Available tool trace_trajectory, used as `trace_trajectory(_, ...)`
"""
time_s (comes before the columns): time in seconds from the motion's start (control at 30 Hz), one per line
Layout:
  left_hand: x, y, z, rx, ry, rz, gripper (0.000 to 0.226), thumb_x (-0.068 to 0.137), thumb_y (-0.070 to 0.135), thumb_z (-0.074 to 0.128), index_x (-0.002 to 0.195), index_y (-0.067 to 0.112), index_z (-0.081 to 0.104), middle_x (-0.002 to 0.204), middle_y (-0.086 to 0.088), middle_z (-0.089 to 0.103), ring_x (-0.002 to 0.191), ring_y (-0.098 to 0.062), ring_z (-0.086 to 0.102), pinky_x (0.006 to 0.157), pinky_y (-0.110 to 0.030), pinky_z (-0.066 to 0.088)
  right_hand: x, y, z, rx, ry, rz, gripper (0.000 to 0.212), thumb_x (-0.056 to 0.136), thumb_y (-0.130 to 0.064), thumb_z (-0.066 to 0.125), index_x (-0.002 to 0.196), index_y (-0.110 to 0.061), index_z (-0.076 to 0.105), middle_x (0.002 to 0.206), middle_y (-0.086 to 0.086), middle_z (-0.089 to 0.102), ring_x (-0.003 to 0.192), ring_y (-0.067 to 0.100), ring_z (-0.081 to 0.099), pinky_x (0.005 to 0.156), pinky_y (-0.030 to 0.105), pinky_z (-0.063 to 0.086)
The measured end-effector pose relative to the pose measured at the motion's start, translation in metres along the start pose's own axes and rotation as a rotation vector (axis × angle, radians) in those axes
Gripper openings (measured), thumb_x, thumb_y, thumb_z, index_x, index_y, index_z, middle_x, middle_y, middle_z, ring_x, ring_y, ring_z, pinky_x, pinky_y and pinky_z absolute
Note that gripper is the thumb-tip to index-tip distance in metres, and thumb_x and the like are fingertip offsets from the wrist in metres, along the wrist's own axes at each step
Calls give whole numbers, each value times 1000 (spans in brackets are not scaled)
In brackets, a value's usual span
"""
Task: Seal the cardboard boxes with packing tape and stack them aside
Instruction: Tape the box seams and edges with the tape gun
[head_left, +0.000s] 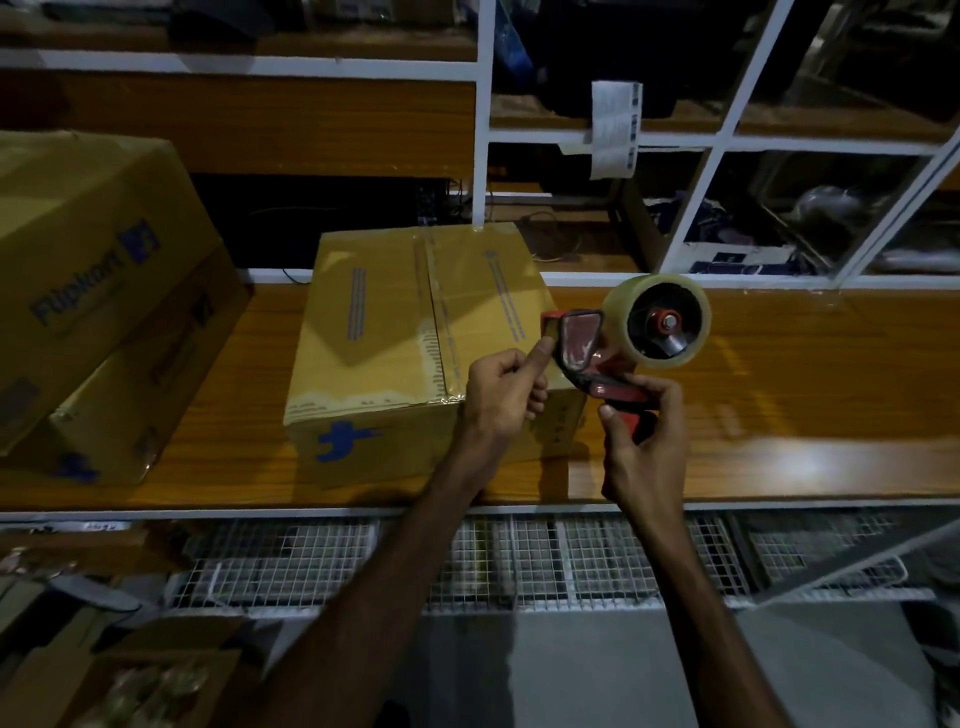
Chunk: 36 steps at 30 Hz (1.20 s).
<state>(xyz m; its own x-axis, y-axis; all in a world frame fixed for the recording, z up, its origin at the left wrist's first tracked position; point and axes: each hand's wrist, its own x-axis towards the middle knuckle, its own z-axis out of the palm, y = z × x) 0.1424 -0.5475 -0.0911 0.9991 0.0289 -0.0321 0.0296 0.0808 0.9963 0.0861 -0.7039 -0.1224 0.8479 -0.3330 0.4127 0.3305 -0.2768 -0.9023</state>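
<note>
**Visitor:** Why hold the dispenser up off the box like that?

**Me:** My right hand (641, 431) is wrapped round the handle of the tape dispenser (613, 358), keeping it lifted just to the right of the box (415, 332) so I can get at its front end. My left hand (506, 384) is curled, thumb pressed up against the red front edge; I judge I'm feeling for the loose end of the tape, though the tape end itself is too hard to make out.

**Visitor:** And the box?

**Me:** It sits in the middle of the wooden shelf (805, 384), flaps closed, with clear tape along the centre seam and the near edge. It's close in, so the dispenser can drop straight onto it.

**Visitor:** Those on the left?

**Me:** Two stacked boxes (104, 291), set well apart from this one; probably where it goes next.
</note>
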Motion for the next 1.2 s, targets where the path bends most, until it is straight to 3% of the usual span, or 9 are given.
trace_trajectory(0.27, -13, -5, -19, -254, -136, -124, 36, 85, 44, 73, 84, 8, 69, 80, -11, 70, 65, -20, 63, 62, -31, 51, -2, -2, 9, 2, 17, -20, 54, 97, -1, 69, 118, -48, 52, 124, 0, 62, 114, 26, 64, 93, 38, 56)
trace_trajectory(0.47, -26, -10, -31, -528, -281, -232, 20, 102, 13, 57, 114, 3, 70, 109, -12, 75, 89, -24, 67, 75, -36, 51, 3, -8, 15, 25, 26, -40, 46, 98, -1, 68, 120, -37, 53, 122, -3, 62, 110, 28, 65, 90, 35, 56)
trace_trajectory(0.53, -29, -9, -38, -653, -350, -270, 29, 100, 10, 52, 122, 2, 70, 119, -15, 72, 98, -28, 67, 81, -40, 51, 4, -9, 15, 38, 23, -46, 41, 98, 1, 67, 123, -28, 53, 122, -2, 62, 109, 28, 65, 91, 36, 55)
trace_trajectory(0.6, -30, -3, -42, -741, -383, -344, 44, 95, 24, 48, 124, -1, 69, 126, -20, 68, 102, -33, 66, 85, -44, 49, 5, -11, 16, 48, 26, -54, 40, 98, 2, 67, 124, -25, 53, 121, -2, 62, 109, 28, 65, 91, 35, 55)
trace_trajectory(0.73, -28, 14, -42, -653, -302, -473, 56, 89, 55, 63, 106, 2, 72, 110, -19, 72, 94, -32, 68, 83, -46, 51, 8, -15, 17, 36, 23, -70, 48, 98, 1, 67, 120, -39, 52, 121, 6, 62, 107, 32, 66, 88, 40, 55)
trace_trajectory(0.87, -28, 26, -46, -595, -260, -520, 15, 91, 21, 70, 83, 8, 68, 94, -11, 72, 84, -25, 68, 77, -41, 57, 9, -23, 17, 42, -19, -109, 51, 97, 7, 64, 120, -37, 51, 121, 11, 60, 107, 31, 65, 86, 31, 53)
trace_trajectory(0.97, -30, 29, -51, -651, -262, -526, 13, 93, 10, 64, 80, 7, 66, 91, -12, 72, 81, -26, 68, 75, -41, 58, 10, -27, 21, 42, -42, -124, 44, 97, 10, 62, 122, -24, 51, 122, 12, 58, 109, 29, 64, 86, 24, 51)
trace_trajectory(1.03, -33, 31, -56, -670, -257, -512, 14, 94, 9, 60, 80, 7, 63, 90, -13, 72, 81, -28, 68, 76, -42, 57, 9, -28, 26, 30, -57, -124, 41, 98, 9, 61, 124, -20, 49, 124, 13, 57, 110, 29, 63, 87, 27, 52)
trace_trajectory(1.2, -34, 39, -74, -594, -213, -407, 15, 99, 14, 61, 86, 8, 59, 91, -13, 72, 81, -28, 73, 75, -40, 60, 6, -28, 40, -12, -104, -150, 46, 101, 3, 58, 126, -34, 46, 126, 11, 57, 115, 26, 62, 94, 43, 55)
